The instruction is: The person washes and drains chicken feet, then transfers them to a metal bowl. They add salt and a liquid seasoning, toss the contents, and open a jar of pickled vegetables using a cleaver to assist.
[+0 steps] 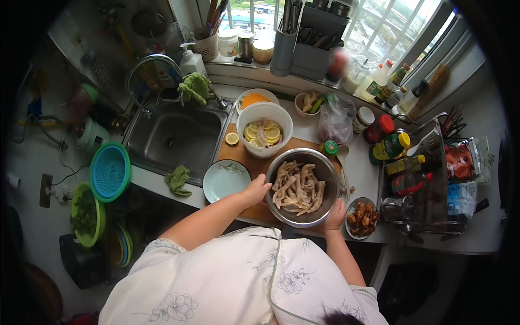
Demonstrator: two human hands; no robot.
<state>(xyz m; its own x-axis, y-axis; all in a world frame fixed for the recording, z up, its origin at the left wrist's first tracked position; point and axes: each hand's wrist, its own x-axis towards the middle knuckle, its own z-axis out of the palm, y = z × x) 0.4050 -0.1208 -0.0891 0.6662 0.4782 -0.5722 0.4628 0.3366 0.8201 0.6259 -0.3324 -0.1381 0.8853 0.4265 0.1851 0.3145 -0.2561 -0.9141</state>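
My left hand (257,190) and my right hand (335,215) grip opposite sides of a stainless steel bowl (304,222). Pale chicken feet (300,187) are heaped in the bowl. Beyond it, a white plastic tub (265,151) contains lemon slices (273,133) and a chicken foot. Both vessels are over a wooden cutting board (254,212); whether the bowl rests on it I cannot tell. A cut lemon half (232,138) lies left of the tub. Near my left hand is a pale, shallow dish (225,183). A small green-lidded jar (329,148) stands behind the bowl.
A steel sink (170,142) with a curved faucet is at the left. Right of the bowl are a wooden spoon (343,158) and a plate of browned food (361,219). Several bottles (390,146) crowd the far right. A plate with orange contents (255,99) sits behind the tub.
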